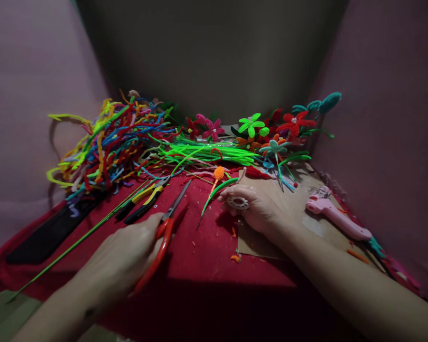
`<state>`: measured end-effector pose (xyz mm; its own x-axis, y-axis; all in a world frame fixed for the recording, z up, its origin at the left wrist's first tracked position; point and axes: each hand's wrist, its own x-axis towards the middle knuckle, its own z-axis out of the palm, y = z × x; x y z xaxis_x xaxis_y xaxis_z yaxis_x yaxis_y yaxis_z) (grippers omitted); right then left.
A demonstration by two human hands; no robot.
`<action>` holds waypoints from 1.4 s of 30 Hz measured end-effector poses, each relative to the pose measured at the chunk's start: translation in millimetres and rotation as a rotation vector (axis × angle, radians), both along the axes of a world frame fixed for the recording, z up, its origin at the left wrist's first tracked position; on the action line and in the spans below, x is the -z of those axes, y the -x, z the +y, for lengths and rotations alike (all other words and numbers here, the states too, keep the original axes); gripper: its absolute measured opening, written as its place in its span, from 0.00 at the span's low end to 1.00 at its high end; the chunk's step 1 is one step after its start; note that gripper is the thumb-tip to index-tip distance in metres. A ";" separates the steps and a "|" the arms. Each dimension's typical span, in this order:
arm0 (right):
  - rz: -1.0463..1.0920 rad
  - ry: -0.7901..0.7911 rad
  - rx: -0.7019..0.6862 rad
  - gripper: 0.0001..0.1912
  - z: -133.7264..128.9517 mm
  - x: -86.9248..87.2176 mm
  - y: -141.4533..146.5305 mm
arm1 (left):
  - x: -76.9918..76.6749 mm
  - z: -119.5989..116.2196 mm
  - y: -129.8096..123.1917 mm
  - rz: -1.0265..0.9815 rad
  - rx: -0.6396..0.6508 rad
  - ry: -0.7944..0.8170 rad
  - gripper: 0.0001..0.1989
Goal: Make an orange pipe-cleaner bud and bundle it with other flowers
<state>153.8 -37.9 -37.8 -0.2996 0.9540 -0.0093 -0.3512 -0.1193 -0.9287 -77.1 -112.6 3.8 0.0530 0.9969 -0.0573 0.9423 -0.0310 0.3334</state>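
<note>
My left hand [128, 249] is closed around the red handles of a pair of scissors [167, 223], whose blades point up and away over the red cloth. In my right hand [253, 204] is a small pale ring-shaped spool [238, 203] with holes round its rim, held by curled fingers. Just left of that hand lies an orange bud [218, 174] on a wrapped orange stem, and a green fuzzy stem [216, 191] curves beside it. Whether the right fingers also touch the green stem I cannot tell. Yellow-and-black pliers [146, 199] rest beyond my left hand.
A tangled heap of coloured pipe cleaners [110, 137] stands at the back left, beside a bundle of bright green stems [210, 153]. Finished fuzzy flowers [294, 122] crowd the back right. A pink glue gun [337, 216] lies on brown cardboard [296, 199] at right.
</note>
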 end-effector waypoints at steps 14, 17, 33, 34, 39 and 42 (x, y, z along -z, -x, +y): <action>-0.110 -0.156 -0.046 0.07 -15.1 -9.8 2.0 | -25.0 43.2 -66.6 -0.624 0.301 -0.073 0.11; -0.069 -0.147 -0.068 0.10 -16.0 -10.0 1.3 | -20.5 47.8 -80.1 -0.716 0.310 -0.064 0.05; -0.066 -0.219 0.121 0.11 -13.0 -8.4 4.8 | 5.7 44.6 -90.6 -0.590 0.303 -0.603 0.04; -0.061 -0.238 0.168 0.11 -13.0 -8.3 5.3 | 3.3 44.3 -92.0 -0.764 0.225 -0.437 0.05; -0.185 -0.500 0.341 0.14 -22.3 -9.5 3.8 | -9.0 50.4 -98.3 -1.508 -0.070 0.490 0.03; -0.346 -0.727 0.434 0.15 -31.4 -13.8 -1.0 | -12.6 53.0 -102.7 -1.562 -0.114 0.759 0.02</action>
